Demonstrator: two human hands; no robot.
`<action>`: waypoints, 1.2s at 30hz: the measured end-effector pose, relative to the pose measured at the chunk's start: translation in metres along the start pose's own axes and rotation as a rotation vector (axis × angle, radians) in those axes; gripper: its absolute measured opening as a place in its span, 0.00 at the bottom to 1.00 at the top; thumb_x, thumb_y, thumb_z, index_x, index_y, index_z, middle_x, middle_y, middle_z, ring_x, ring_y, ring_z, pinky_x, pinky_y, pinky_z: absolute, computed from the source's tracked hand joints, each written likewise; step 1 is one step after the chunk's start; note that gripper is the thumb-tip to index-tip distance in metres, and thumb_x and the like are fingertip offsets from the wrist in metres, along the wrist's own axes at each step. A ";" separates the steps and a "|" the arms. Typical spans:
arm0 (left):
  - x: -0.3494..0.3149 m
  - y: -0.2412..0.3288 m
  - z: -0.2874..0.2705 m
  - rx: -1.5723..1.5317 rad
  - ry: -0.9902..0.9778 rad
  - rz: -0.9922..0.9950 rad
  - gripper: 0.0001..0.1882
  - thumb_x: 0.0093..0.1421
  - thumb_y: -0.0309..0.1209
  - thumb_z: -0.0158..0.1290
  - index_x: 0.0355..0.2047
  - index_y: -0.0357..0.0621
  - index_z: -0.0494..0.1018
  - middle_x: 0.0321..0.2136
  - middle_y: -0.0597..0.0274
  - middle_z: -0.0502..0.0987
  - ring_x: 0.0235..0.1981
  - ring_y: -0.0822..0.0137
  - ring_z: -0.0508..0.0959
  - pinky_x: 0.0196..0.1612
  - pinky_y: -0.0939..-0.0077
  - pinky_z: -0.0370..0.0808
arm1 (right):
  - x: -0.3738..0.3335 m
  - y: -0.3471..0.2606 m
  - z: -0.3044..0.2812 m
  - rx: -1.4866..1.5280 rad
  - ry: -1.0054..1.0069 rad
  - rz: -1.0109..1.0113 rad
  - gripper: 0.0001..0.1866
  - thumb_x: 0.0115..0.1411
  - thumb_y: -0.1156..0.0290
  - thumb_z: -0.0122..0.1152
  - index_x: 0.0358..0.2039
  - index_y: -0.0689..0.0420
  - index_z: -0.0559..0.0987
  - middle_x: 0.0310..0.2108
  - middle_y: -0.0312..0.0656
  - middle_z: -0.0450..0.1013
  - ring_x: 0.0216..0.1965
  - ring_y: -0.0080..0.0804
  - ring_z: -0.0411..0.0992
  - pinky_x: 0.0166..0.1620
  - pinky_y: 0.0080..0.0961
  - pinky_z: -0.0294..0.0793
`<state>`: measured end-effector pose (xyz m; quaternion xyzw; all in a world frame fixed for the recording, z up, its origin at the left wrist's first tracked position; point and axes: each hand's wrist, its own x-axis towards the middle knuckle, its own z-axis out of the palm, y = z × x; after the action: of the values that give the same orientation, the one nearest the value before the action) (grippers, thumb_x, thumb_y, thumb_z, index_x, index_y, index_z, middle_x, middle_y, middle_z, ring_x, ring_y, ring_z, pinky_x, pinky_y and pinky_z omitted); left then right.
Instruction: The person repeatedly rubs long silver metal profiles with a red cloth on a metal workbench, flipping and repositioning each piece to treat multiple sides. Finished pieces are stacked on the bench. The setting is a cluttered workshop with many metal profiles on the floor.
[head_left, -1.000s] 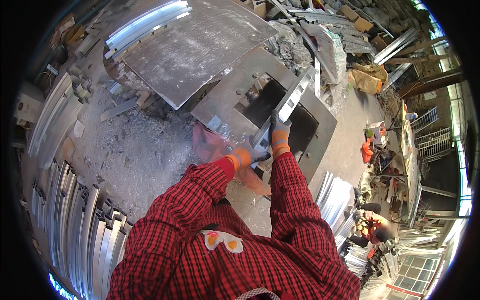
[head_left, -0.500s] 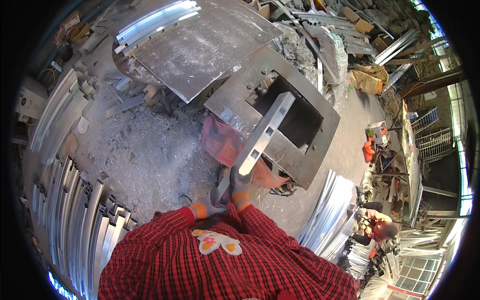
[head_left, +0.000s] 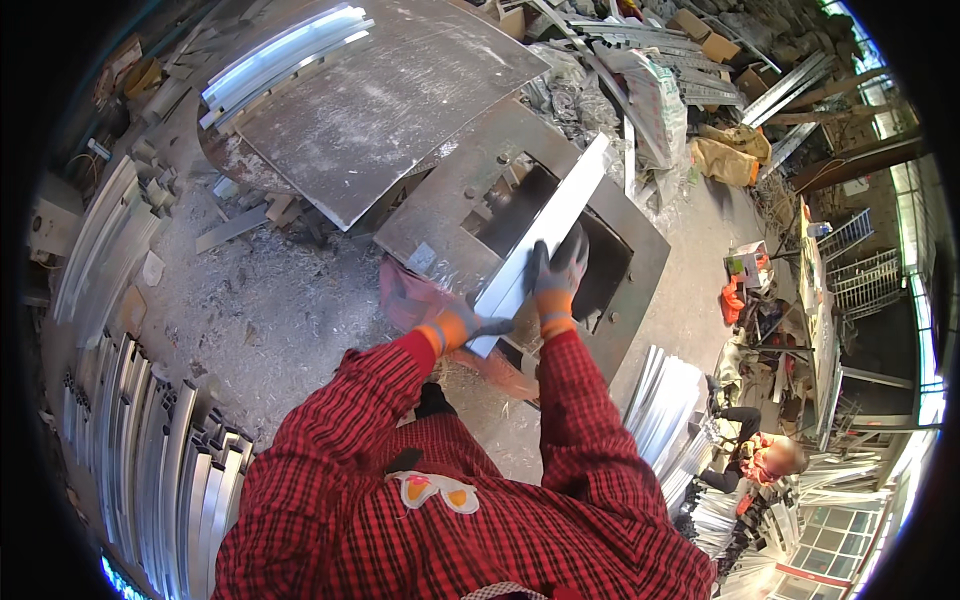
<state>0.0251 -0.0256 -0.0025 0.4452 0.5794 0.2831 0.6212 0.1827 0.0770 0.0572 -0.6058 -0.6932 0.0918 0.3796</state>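
A long, pale metal profile point(head_left: 548, 232) slants over the steel machine table point(head_left: 620, 345), its far end past the table's dark rectangular opening point(head_left: 608, 262). My left hand point(head_left: 457, 326), in a grey and orange glove, grips the near end with the thumb laid across it. Farther along, my right hand point(head_left: 560, 280), gloved alike, holds the profile's right edge, fingertips on its upper face. A plain, bright face is turned up. The undersides of both hands' grips are hidden. Below the table's near-left edge hangs pinkish-red sheeting point(head_left: 400, 293).
A large steel plate point(head_left: 390, 105) carrying shiny profiles point(head_left: 285, 60) lies far left. Upright profiles point(head_left: 165, 450) stand near left, and more bars point(head_left: 665, 410) lean at right. Metal shavings point(head_left: 270, 330) litter the floor. Another person point(head_left: 765, 460) sits at lower right.
Both hands have moved forward with the profile, the right one sliding farther along it. The profile has turned: its face with square holes no longer shows, and a plain face is up.
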 end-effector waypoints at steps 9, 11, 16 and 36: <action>-0.018 -0.044 0.021 -0.407 -0.033 0.051 0.51 0.43 0.57 0.72 0.57 0.32 0.69 0.51 0.46 0.77 0.53 0.56 0.76 0.58 0.67 0.70 | -0.008 -0.022 0.030 -0.359 -0.192 -0.116 0.42 0.60 0.50 0.57 0.70 0.55 0.58 0.71 0.54 0.52 0.72 0.56 0.46 0.70 0.50 0.50; -0.055 -0.072 0.015 -0.383 -0.083 0.096 0.45 0.45 0.52 0.73 0.55 0.34 0.71 0.48 0.51 0.79 0.50 0.61 0.77 0.56 0.68 0.71 | -0.053 -0.037 0.028 -0.341 -0.239 -0.075 0.41 0.60 0.51 0.56 0.70 0.56 0.59 0.71 0.55 0.51 0.73 0.59 0.45 0.70 0.53 0.51; -0.176 -0.139 0.004 -0.218 -0.099 -0.007 0.39 0.49 0.48 0.71 0.55 0.40 0.72 0.47 0.53 0.79 0.48 0.63 0.78 0.53 0.66 0.73 | -0.180 -0.077 0.016 -0.314 -0.307 -0.103 0.42 0.60 0.54 0.56 0.69 0.63 0.57 0.70 0.65 0.49 0.71 0.67 0.45 0.71 0.56 0.46; 0.043 0.046 -0.003 0.090 -0.086 0.035 0.62 0.40 0.66 0.68 0.64 0.30 0.62 0.56 0.37 0.73 0.57 0.49 0.74 0.59 0.64 0.71 | 0.078 0.002 0.028 -0.426 -0.261 0.189 0.39 0.58 0.49 0.59 0.69 0.43 0.62 0.71 0.43 0.55 0.72 0.45 0.50 0.62 0.60 0.60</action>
<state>0.0365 0.0324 0.0183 0.4944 0.5566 0.2483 0.6198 0.1682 0.1576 0.0683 -0.7171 -0.6803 0.0561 0.1407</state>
